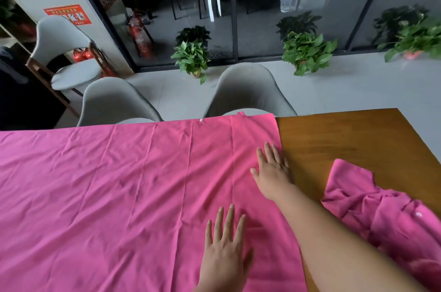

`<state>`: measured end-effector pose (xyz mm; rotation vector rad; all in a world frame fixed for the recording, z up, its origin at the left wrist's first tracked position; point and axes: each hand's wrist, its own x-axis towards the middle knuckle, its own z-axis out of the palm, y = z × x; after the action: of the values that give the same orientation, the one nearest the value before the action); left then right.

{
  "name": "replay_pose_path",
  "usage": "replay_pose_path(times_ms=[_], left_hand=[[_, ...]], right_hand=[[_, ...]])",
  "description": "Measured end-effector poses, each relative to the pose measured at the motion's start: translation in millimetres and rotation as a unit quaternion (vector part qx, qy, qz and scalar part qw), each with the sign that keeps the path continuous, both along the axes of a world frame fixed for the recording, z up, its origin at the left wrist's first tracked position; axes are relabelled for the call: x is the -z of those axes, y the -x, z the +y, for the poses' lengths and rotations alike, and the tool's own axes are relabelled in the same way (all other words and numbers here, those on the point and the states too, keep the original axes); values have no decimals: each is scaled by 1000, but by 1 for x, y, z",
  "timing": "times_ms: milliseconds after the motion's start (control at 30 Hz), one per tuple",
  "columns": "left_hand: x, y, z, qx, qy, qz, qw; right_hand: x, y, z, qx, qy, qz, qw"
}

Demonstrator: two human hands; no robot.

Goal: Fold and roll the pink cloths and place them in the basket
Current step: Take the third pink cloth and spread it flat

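The cloth (119,184) lies spread flat on the surface (346,138). It looks thin, limp and light, so take it by the corners of its right edge. Your right hand (272,167) at that edge and left hand (225,251) nearer you lie flat on it, fingers straight, gripping nothing.

One head-worn wide-angle camera looks forward and down from close above the brown wooden table (358,138), facing grey shell chairs (248,86) and a dark glass wall (262,17); the frame's edges seem bowed.
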<state>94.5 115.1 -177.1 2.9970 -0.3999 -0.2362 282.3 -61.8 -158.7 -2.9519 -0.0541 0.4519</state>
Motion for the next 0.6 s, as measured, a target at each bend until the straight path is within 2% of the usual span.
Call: replay_pose_path(times_ms=[100, 167, 267, 367, 467, 600], left_hand=[[-4, 27, 19, 8, 25, 0, 1000], [-5, 50, 35, 15, 45, 3, 999], [-4, 85, 59, 35, 47, 13, 998], [-10, 114, 83, 38, 39, 25, 998], [-16, 138, 106, 47, 31, 41, 998], [-17, 181, 141, 33, 24, 57, 998]], right_hand=[[-13, 34, 4, -21, 20, -61, 998], [-25, 84, 26, 35, 3, -73, 997], [-29, 181, 74, 81, -11, -20, 996], [-20, 235, 95, 93, -29, 38, 995], [-12, 248, 83, 113, -32, 34, 992], [-29, 298, 92, 177, 17, 4, 984]])
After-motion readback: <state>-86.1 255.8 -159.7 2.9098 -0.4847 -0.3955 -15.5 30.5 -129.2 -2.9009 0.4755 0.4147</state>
